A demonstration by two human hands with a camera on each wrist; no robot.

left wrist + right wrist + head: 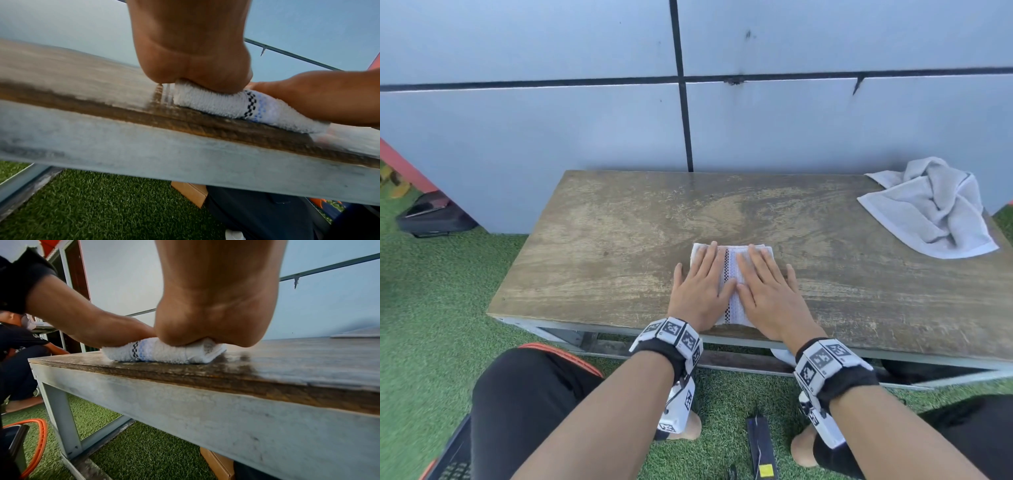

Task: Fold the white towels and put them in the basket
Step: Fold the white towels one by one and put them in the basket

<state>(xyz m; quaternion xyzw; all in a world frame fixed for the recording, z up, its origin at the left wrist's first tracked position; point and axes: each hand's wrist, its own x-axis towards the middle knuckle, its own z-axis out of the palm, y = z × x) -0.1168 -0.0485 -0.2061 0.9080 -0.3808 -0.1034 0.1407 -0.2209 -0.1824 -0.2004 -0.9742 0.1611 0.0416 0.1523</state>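
A small folded white towel [732,274] with a dark checkered stripe lies near the front edge of the wooden table [602,240]. Both hands lie flat on it, side by side, with straight fingers pointing away from me. My left hand [700,284] covers its left half, my right hand [763,287] its right half. In the wrist views the heel of each palm presses the folded towel [216,104] [164,353] into the tabletop. A second white towel [931,212] lies crumpled at the table's far right corner.
The table stands against a grey panelled wall [551,120] on green artificial turf [431,291]. An orange-rimmed black basket [565,356] sits by my left knee. A black bag [431,216] lies on the turf at the left. A cardboard box [218,462] sits under the table.
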